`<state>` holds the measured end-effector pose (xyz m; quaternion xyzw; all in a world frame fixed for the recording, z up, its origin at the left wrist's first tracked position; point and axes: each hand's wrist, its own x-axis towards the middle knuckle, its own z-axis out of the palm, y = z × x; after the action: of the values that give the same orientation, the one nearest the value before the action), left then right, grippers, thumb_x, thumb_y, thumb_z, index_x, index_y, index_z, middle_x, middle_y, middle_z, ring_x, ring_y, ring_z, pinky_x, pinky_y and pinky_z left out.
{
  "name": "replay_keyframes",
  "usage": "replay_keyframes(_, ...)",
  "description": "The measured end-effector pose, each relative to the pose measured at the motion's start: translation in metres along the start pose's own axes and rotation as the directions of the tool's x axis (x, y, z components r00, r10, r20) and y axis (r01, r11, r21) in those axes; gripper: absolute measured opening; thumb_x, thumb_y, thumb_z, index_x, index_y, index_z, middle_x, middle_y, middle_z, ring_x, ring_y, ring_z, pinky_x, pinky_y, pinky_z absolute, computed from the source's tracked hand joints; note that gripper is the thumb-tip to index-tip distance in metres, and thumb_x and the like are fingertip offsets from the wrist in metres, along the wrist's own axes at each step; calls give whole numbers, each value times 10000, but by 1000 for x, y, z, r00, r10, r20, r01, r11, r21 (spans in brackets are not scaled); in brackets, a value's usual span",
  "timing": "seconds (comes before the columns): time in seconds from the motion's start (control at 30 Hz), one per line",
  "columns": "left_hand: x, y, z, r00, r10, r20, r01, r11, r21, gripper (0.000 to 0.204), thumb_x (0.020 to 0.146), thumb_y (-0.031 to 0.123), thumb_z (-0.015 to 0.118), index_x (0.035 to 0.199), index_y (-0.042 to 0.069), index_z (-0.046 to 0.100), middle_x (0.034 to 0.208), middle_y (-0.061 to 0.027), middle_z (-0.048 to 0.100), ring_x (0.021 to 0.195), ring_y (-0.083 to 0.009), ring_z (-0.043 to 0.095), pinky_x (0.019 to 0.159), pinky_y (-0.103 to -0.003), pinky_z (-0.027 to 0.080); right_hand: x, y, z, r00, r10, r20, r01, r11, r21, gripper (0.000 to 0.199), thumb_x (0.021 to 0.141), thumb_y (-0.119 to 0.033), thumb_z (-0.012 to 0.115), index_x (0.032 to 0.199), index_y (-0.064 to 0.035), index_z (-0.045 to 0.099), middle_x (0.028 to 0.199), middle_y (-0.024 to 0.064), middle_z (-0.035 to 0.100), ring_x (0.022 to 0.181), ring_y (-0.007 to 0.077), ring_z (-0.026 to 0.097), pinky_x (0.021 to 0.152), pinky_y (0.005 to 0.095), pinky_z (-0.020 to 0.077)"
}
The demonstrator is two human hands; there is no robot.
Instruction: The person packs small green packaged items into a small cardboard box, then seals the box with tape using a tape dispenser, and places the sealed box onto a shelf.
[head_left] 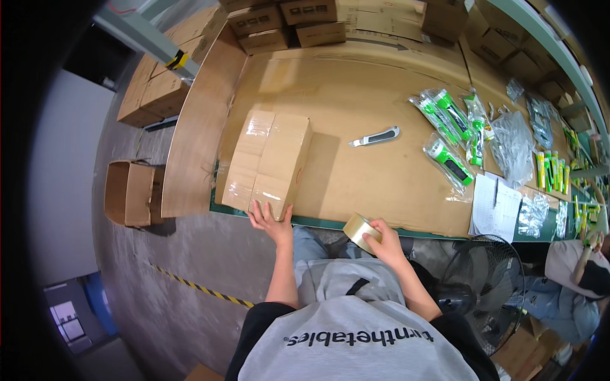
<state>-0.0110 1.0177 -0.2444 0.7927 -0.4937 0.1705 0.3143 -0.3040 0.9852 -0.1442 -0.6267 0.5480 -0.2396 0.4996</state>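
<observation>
A cardboard box (270, 155) lies on the left part of the table, with strips of clear tape across both ends of its upper face. My left hand (272, 223) rests against the box's near end, fingers spread over its edge and not wrapped around it. In my right hand (385, 243) is a roll of packing tape (359, 230), held at the table's front edge. A grey utility knife (375, 137) lies on the cardboard-covered table (362, 184), to the right of the box.
Several green-and-black items in clear bags (452, 166) lie at the right, beside plastic bags (512, 146) and paper sheets with a pen (494, 206). A wooden panel (200, 127) borders the table's left. A fan (486, 289) stands at my right; a co-worker (575, 273) is beyond.
</observation>
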Motion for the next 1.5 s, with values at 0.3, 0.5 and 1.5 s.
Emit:
replay_keyframes(0.3, -13, -29, 24, 982, 140, -127, -142, 990, -7, 1278, 527, 355, 913, 1443, 222, 32, 1459, -184, 154, 1322, -500, 165, 1026, -670, 265, -33, 10, -22, 993, 119, -22, -120, 992, -29, 305, 798, -216, 671, 998, -26, 541, 879, 189, 675, 829, 357, 663, 736, 388, 506)
replay_keyframes(0.5, -7, 16, -19, 995, 99, -5, -99, 995, -6, 1103, 601, 406, 863, 1428, 176, 170, 1471, -194, 152, 1354, -458, 176, 1060, -679, 175, -45, 31, -22, 991, 124, -51, -124, 992, -7, 301, 802, -212, 670, 998, -24, 539, 873, 193, 674, 812, 356, 666, 718, 382, 509)
replay_keyframes(1.5, 72, -80, -55, 925, -316, 212, 378, 828, -414, 741, 908, 325, 590, 1495, 114, 189, 1532, -162, 180, 1419, -328, 159, 1047, -625, 245, 49, -41, 47, 931, 299, -208, -59, 687, 725, 207, 911, -235, 588, 1014, -56, 576, 1048, 76, 637, 928, 138, 597, 791, 291, 477)
